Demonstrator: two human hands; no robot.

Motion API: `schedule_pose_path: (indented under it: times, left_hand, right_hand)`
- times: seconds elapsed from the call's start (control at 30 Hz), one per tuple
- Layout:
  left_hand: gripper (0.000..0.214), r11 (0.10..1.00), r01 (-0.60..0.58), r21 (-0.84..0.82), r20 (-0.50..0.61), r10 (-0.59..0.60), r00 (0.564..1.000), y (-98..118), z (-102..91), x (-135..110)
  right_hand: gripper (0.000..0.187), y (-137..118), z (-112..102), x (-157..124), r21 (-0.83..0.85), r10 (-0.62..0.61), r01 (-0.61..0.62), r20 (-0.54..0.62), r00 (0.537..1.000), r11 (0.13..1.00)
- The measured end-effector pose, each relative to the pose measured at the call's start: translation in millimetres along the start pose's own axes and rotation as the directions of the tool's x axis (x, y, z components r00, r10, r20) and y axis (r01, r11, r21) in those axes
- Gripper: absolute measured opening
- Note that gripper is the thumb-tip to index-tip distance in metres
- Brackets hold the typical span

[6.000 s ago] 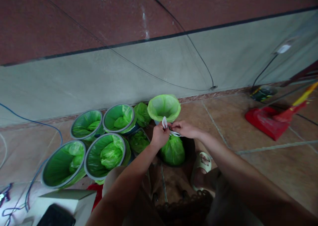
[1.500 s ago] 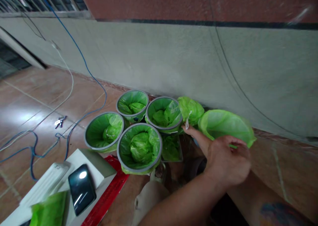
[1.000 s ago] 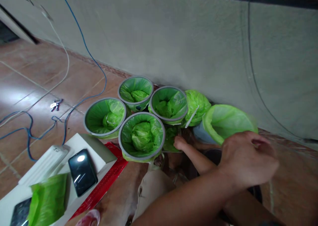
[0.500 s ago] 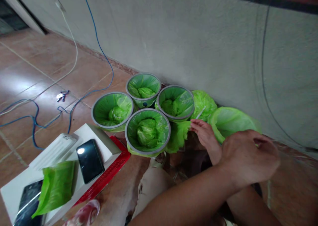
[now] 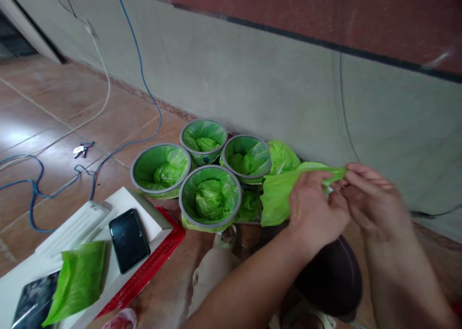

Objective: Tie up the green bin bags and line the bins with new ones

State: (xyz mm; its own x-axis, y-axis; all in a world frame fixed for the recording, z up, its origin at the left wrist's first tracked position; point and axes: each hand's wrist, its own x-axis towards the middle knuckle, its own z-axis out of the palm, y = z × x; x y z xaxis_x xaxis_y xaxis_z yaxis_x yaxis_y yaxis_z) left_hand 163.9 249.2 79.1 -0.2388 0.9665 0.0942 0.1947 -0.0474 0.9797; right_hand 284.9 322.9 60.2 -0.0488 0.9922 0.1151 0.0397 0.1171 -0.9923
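Green bag (image 5: 277, 199) between both hands

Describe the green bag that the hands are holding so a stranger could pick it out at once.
Along the grey wall stand four grey-rimmed bins. Just right of them, the loose green bag hangs between the left hand and right hand. Unlike the others, it lines no bin.

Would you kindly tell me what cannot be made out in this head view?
- Right hand: blurred; its grip on the green bag is unclear.
- Dark bin: its opening is hidden by the left hand and forearm.
- Phone at the lower left: partly under a folded bag.
- Keys on the floor: too small to count.
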Motion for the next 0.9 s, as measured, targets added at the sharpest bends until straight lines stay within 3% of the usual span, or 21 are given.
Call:
schedule_pose_path:
  times: [0.07,0.13,0.23,0.3,0.37,0.43,0.5,0.57,0.63,0.8,0.9]
  left_hand:
    - [0.05,0.998,-0.062,0.03,-0.009,0.062,0.998,2,-6.9,-1]
    - [0.066,0.99,-0.127,0.069,0.064,0.122,0.99,1,-4.7,-3]
    - [0.054,0.986,-0.14,0.089,0.214,0.118,0.97,-5,11.9,-9]
    - [0.029,0.998,-0.058,0.032,0.263,0.048,0.963,-11,25.7,-12]
    - [0.014,0.986,0.098,-0.134,0.292,-0.055,0.955,-13,37.0,-15]
    - [0.013,0.884,0.291,-0.365,0.333,-0.168,0.928,-11,43.7,-18]
    - [0.012,0.725,0.431,-0.537,0.377,-0.25,0.892,-7,45.9,-22]
    - [0.013,0.612,0.494,-0.617,0.399,-0.298,0.867,-4,45.4,-28]
    - [0.016,0.572,0.528,-0.628,0.41,-0.333,0.849,-2,44.5,-36]
    - [0.023,0.659,0.527,-0.537,0.423,-0.331,0.844,-4,46.4,-58]
    - [0.03,0.813,0.434,-0.388,0.488,-0.218,0.845,-8,48.8,-67]
  right_hand:
    - [0.012,-29,-22,-4,0.168,0.118,-0.106,-0.064,0.991,0.98]
    - [0.013,-53,-42,-14,0.19,0.142,-0.127,-0.07,0.987,0.974]
    - [0.012,-76,-61,-36,0.118,0.057,-0.055,-0.008,0.998,0.991]
    - [0.015,-82,-69,-50,0.132,0.015,-0.012,-0.02,1.0,0.991]
    - [0.022,-79,-78,-63,0.126,-0.012,0.025,-0.104,0.994,0.992]
    - [0.029,-68,-89,-75,0.02,-0.045,0.05,-0.204,0.978,0.999]
    - [0.038,-53,-99,-90,-0.122,-0.053,0.025,-0.236,0.97,0.992]
    - [0.048,-36,-107,-107,-0.195,-0.021,-0.018,-0.196,0.98,0.981]
    - [0.055,-23,-109,-125,-0.215,0.027,-0.063,-0.164,0.986,0.974]
    - [0.055,-5,-103,-158,-0.195,0.183,-0.194,-0.071,0.98,0.962]
    - [0.045,2,-105,-168,-0.046,0.232,-0.244,-0.179,0.956,0.969]
